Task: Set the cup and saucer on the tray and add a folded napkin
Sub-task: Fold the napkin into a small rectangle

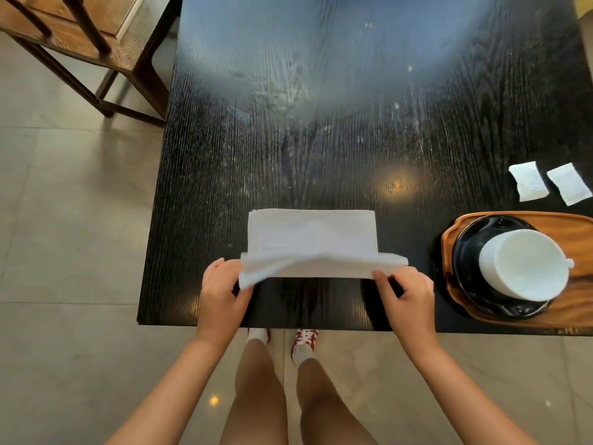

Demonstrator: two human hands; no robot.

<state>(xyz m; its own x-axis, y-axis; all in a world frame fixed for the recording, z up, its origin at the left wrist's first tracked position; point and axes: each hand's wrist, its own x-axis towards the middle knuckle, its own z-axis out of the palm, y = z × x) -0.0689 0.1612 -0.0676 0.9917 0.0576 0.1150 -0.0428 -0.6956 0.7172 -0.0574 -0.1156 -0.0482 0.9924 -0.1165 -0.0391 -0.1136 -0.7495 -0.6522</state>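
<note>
Fingers (383, 281) of the right hand (406, 300) pinch the near right corner of the white paper napkin (311, 242); fingers (239, 284) of the left hand (221, 293) are closed on its near left corner. Both hands hold the near edge lifted off the black wood-grain tabletop (321, 123); the far portion lies flat. Napkin sits at the near middle of the tabletop, well apart from the tray. Long axis runs left to right, parallel to the near table edge; the raised flap faces away from the person, toward the far edge. Judgement: step in hand is a fold of the near half over the far half. Material looks thin, soft and very light; it will sag between the two grips and may crease unevenly or shift. The corners seem the best hold, kept level so the edges meet. White ceramic cup (523, 264) already stands on the black round saucer (471, 252), which rests on the brown wooden tray (449, 239) at the right edge of the tabletop. Cup handle points right. Two small white paper sachets (529, 184) lie just beyond the tray, untouched. Bare tray area for the napkin is partly out of frame; cannot tell how much.
</note>
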